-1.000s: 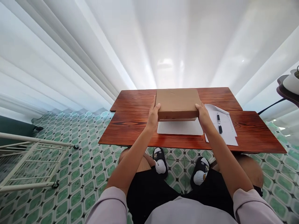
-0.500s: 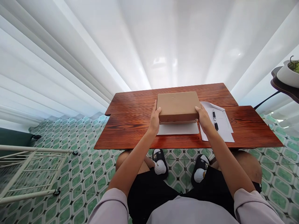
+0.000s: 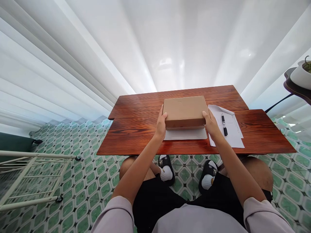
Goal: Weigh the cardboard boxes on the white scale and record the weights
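A brown cardboard box (image 3: 186, 108) is held between my two hands over the wooden table. My left hand (image 3: 161, 124) grips its left side, the thumb on the near top corner. On the opposite side my right hand (image 3: 211, 123) clasps it in the same way. Beneath the box a white sheet (image 3: 186, 134) shows along its near edge; the rest of that sheet is hidden. Whether the box touches the sheet, I cannot tell. Right of my right hand lie loose papers (image 3: 233, 140) with a black pen (image 3: 224, 124) on top.
The reddish wooden table (image 3: 131, 129) spans the middle, its near edge above my knees. White curtains (image 3: 145, 42) hang behind it. A white wheeled rack (image 3: 36, 178) stands on the tiled floor at left. A potted plant (image 3: 302, 76) sits on a dark stand at right.
The box has sunk very slightly toward the table, with both hands still holding it. The view has shifted a little. Papers and pen lie as before.
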Demonstrator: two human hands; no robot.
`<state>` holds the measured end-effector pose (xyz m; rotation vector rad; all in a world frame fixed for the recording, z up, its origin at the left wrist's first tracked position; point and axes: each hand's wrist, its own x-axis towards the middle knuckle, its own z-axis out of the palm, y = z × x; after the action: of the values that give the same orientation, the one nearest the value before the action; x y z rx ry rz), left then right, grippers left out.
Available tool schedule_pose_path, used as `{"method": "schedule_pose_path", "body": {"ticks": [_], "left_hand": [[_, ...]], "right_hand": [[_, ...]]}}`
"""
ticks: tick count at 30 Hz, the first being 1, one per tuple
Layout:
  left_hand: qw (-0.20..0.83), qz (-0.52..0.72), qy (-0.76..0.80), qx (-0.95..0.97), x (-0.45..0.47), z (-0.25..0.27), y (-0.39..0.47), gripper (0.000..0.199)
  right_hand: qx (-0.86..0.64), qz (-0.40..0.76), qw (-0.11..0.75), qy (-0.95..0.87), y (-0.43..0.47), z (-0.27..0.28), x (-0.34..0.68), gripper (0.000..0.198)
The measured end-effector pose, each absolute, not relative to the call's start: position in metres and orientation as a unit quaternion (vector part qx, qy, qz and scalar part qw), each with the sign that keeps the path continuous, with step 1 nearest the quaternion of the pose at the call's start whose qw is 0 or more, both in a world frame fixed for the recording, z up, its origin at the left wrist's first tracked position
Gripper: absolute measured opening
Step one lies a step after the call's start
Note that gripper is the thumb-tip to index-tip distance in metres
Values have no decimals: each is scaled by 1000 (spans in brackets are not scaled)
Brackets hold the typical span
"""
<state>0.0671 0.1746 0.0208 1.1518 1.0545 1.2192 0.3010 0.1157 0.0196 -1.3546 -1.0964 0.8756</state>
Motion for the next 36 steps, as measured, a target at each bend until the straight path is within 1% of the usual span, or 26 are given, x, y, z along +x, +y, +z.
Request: {"method": "schedule_pose_path", "body": {"ticks": [8, 13, 15, 17, 18, 20, 23, 25, 26, 27, 29, 31, 34, 36], "left_hand": [[558, 522, 430, 481, 67, 16, 177, 61], [506, 519, 469, 505, 65, 20, 176, 62], [440, 543, 473, 536, 62, 27, 176, 59], [326, 583, 446, 596, 60, 38, 173, 50], [255, 602, 418, 631, 59, 46, 171, 44], [141, 621, 338, 693, 61, 63, 165, 34], [14, 591, 175, 787, 73, 86, 154, 29], [-77, 557, 76, 823, 88, 93, 145, 23], [-115, 535, 35, 837, 97, 92, 141, 15], [-140, 515, 0, 846, 106, 90, 137, 10], [-156, 490, -57, 855, 128, 78, 130, 8], [-149, 461, -111, 868, 149, 61, 122, 14], [-132, 429, -134, 883, 175, 33, 110, 27], [-136, 412, -164, 886, 185, 17, 103, 32]], "right_hand": [[-586, 312, 564, -491, 113, 15, 297, 66], [-580, 294, 569, -504, 113, 13, 298, 70], [-576, 313, 578, -486, 116, 9, 305, 76], [-575, 319, 603, -453, 122, 7, 317, 81], [-577, 311, 616, -436, 126, 7, 324, 79], [-590, 268, 635, -420, 135, 11, 337, 67], [-607, 201, 657, -400, 154, 24, 352, 47], [-587, 198, 684, -385, 167, 34, 357, 34], [-573, 209, 694, -382, 174, 38, 359, 29], [-562, 222, 699, -382, 180, 41, 360, 25], [-560, 238, 693, -388, 191, 45, 361, 22], [-568, 237, 680, -398, 198, 44, 362, 26], [-571, 227, 669, -418, 204, 37, 363, 30], [-568, 224, 665, -429, 203, 32, 364, 30]]}}
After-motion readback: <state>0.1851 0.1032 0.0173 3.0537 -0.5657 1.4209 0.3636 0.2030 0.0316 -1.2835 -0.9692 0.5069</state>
